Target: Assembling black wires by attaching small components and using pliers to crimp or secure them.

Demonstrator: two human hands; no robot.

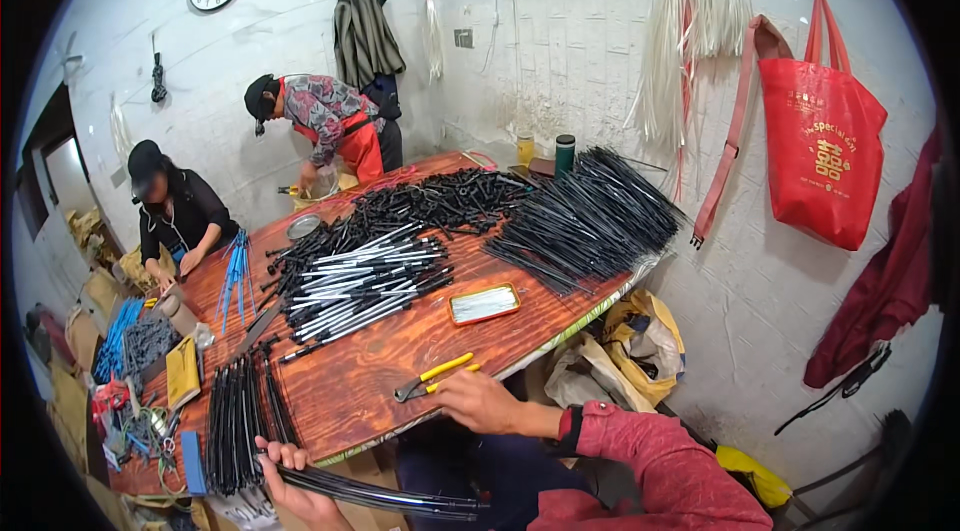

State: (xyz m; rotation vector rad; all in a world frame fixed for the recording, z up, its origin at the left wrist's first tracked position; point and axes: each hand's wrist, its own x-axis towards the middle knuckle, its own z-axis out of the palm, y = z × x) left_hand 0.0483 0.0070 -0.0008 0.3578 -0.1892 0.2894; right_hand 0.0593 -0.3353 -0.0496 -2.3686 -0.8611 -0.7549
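Pale wall (575, 81) behind; red-brown wooden bench (350, 391). Left hand (305, 498): fingers curled closed around a black rod bundle (400, 493), long axis running rightward from them, off the bench's near edge. Yellow-handled pliers (446, 368) on bench, handles spread, head left of the right hand's (482, 401) fingers, the nearer of 2 hands; those part-curled at 1 handle, grip cannot be told.

Your cloth sleeve (650, 446): crimson. Wooden table (350, 401): red-brown, streaked with darker grain. Metal pliers (446, 367) at its near edge: yellow handles, grey head. Slender rods (400, 498) in your left hand (296, 487): glossy black.
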